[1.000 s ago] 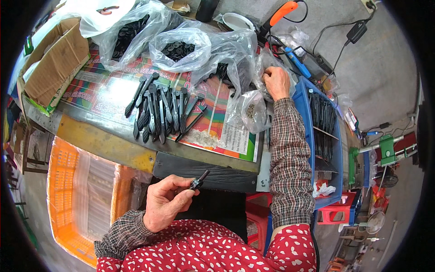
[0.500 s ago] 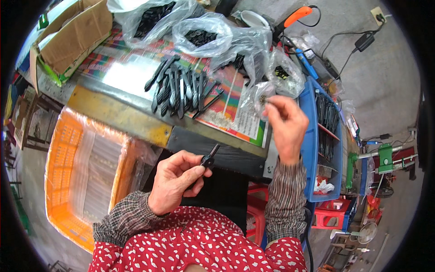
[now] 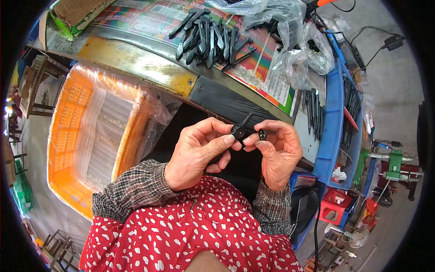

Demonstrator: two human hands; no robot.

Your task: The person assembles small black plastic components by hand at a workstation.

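Observation:
My left hand (image 3: 195,154) pinches a small black plastic part (image 3: 241,131) between thumb and fingers; a thin prong sticks up from its rounded body. Close beside it, my right hand (image 3: 282,156) holds a small round black piece (image 3: 262,135) between thumb and forefinger. The two parts are near each other, and I cannot tell whether they touch. Both hands are in front of the table edge, above my lap. Beyond them on the table lies a pile of black handle-like pieces (image 3: 210,41).
Clear plastic bags (image 3: 290,27) of small parts lie at the table's far right. A blue divided bin (image 3: 327,136) holding long black pieces stands at right, with more black strips (image 3: 312,109) beside it. An orange crate (image 3: 68,154) lined with plastic sits at left, near a cardboard box (image 3: 68,16).
My right hand has come down from beside the small clear bag to my left hand, and a round black piece now shows in its fingers. The whole view has shifted.

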